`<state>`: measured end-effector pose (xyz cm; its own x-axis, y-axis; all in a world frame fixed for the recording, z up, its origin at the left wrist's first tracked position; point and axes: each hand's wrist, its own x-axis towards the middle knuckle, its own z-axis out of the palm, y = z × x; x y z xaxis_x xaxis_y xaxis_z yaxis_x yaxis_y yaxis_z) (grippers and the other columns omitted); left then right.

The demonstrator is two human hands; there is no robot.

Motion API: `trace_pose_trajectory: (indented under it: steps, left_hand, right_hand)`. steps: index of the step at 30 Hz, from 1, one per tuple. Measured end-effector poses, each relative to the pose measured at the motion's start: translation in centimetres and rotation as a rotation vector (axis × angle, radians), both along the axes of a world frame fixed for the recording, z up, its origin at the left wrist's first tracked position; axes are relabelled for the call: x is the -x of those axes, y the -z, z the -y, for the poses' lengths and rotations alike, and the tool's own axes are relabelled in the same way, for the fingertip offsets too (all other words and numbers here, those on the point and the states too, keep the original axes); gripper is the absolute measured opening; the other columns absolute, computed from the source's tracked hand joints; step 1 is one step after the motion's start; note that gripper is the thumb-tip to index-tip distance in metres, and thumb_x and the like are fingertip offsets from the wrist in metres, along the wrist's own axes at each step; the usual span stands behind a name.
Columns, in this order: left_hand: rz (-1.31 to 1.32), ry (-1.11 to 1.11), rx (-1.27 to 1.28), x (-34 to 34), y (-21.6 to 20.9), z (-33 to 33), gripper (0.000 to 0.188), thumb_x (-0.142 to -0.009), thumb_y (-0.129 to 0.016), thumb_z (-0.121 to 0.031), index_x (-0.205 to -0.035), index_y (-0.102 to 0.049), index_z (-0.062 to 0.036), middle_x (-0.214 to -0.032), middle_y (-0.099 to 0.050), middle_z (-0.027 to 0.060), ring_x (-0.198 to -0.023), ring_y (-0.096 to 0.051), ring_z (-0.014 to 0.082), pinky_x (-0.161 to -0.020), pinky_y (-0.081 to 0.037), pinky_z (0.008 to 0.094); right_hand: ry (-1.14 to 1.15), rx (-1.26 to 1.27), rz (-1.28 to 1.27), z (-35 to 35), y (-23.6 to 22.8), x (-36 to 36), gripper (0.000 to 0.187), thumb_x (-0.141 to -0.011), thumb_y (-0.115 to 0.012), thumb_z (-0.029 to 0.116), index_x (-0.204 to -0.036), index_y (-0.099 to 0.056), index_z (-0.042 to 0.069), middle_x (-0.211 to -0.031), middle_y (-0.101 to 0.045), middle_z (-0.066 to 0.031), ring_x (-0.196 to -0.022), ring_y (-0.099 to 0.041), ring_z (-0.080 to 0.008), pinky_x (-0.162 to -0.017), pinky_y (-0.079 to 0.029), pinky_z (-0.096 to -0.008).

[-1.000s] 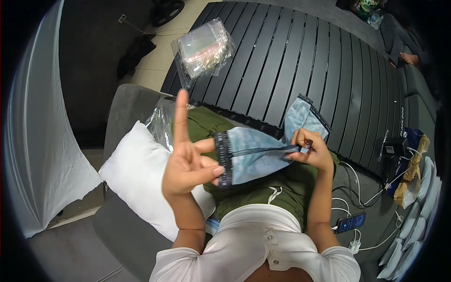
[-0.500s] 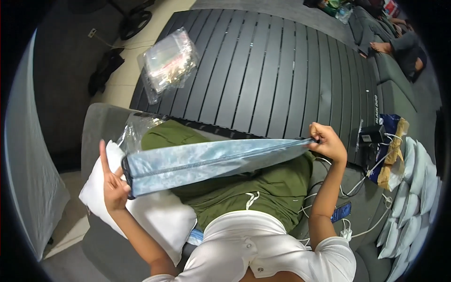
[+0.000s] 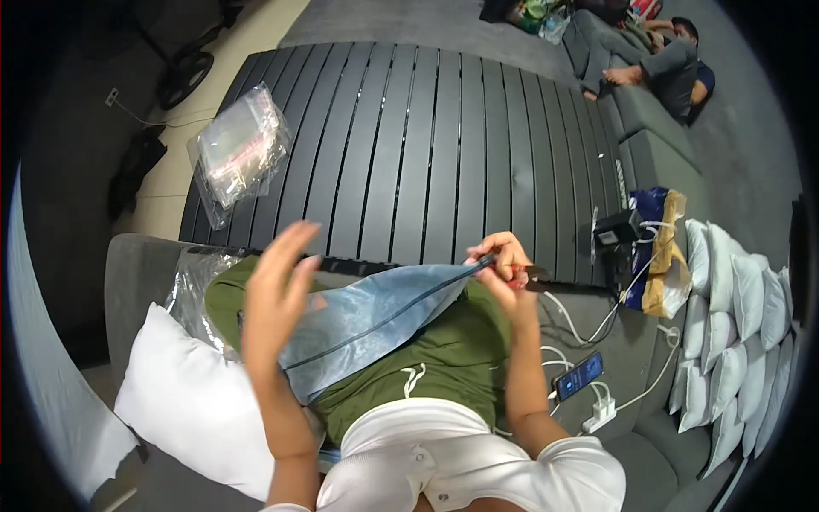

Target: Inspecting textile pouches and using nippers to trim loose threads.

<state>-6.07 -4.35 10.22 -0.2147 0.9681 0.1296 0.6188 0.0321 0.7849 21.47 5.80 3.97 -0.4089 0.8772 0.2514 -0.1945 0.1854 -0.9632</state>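
Note:
A narrow length of light-blue mottled fabric (image 3: 363, 311) lies slantwise over my lap, a dark seam or trim line along it. Its right end is pinched in the fingers of my right hand (image 3: 505, 266), where the dark edge gathers. A small red-handled object with a dark, pointed part (image 3: 536, 273) also shows at that hand; its kind is hard to make out. My left hand (image 3: 277, 294), slightly blurred, is raised in front of the fabric's left end with fingers apart, hiding part of it.
A white pillow (image 3: 188, 401) sits at my left. Clear plastic bags (image 3: 241, 149) lie on the dark slatted table (image 3: 409, 154). On my right are a phone (image 3: 580, 375), white cables, a power adapter (image 3: 600, 416), a blue-and-tan bag (image 3: 661, 264) and stacked pale cushions (image 3: 734, 324). A person (image 3: 657, 72) reclines far right.
My left hand has come off the fabric's left end and moved right and up. That end has dropped onto my lap. My right hand has shifted left, still holding its end; the view has turned.

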Motion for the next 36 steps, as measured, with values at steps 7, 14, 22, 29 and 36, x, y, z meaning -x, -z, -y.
trace_pose_trajectory:
  steps: [7,14,22,29,36]
  left_hand:
    - [1.074,0.562,0.219,-8.0,3.9,-6.2,0.047,-0.079,-0.059,-0.003,-0.123,-0.045,-0.0013,-0.117,-0.051,0.0056,-0.1,-0.05,0.011,-0.082,-0.041,0.0234]
    - [1.203,0.361,0.364,-6.4,3.4,-4.3,0.027,-0.083,-0.057,-0.017,-0.106,-0.057,-0.0025,-0.109,-0.053,0.0023,-0.086,-0.053,0.0057,-0.06,-0.039,0.0134]
    - [0.729,0.305,0.184,-5.3,1.6,-3.6,0.011,-0.077,-0.063,-0.008,-0.086,-0.064,-0.0014,-0.081,-0.058,0.0011,-0.081,-0.051,0.0084,-0.072,-0.041,0.0223]
    - [0.992,0.388,0.249,-6.1,-0.7,-2.6,0.009,-0.083,-0.055,-0.011,-0.087,-0.053,-0.0031,-0.094,-0.057,0.0047,-0.089,-0.05,0.0091,-0.077,-0.039,0.0214]
    - [1.118,0.325,0.395,-6.7,-1.1,-2.5,0.028,-0.084,-0.053,-0.027,-0.09,-0.057,0.0,-0.08,-0.056,0.0005,-0.071,-0.047,0.0045,-0.066,-0.037,0.0178]
  right_hand:
    - [0.169,-0.182,0.017,1.7,-2.7,3.6,0.034,-0.069,-0.058,-0.012,-0.06,-0.031,0.006,-0.081,-0.052,-0.0106,-0.085,-0.057,-0.0181,-0.075,-0.044,-0.0287]
    - [0.019,0.273,-0.136,2.3,-4.0,4.0,0.034,-0.074,-0.058,-0.007,-0.062,-0.031,0.01,-0.085,-0.055,-0.0097,-0.073,-0.047,-0.009,-0.068,-0.041,-0.0224]
    - [0.001,0.097,0.094,2.3,-5.9,4.3,0.036,-0.076,-0.057,-0.007,-0.06,-0.029,0.009,-0.076,-0.058,-0.0122,-0.066,-0.05,-0.0095,-0.061,-0.041,-0.021]
    - [-0.216,0.341,-0.035,1.7,-7.5,2.7,0.031,-0.077,-0.056,-0.002,-0.064,-0.031,0.011,-0.079,-0.054,-0.0091,-0.064,-0.04,-0.0072,-0.06,-0.034,-0.0194]
    - [-0.233,0.402,-0.097,1.8,-8.1,3.6,0.031,-0.075,-0.058,0.0,-0.065,-0.031,0.012,-0.08,-0.053,-0.0112,-0.066,-0.043,-0.0074,-0.061,-0.035,-0.0195]
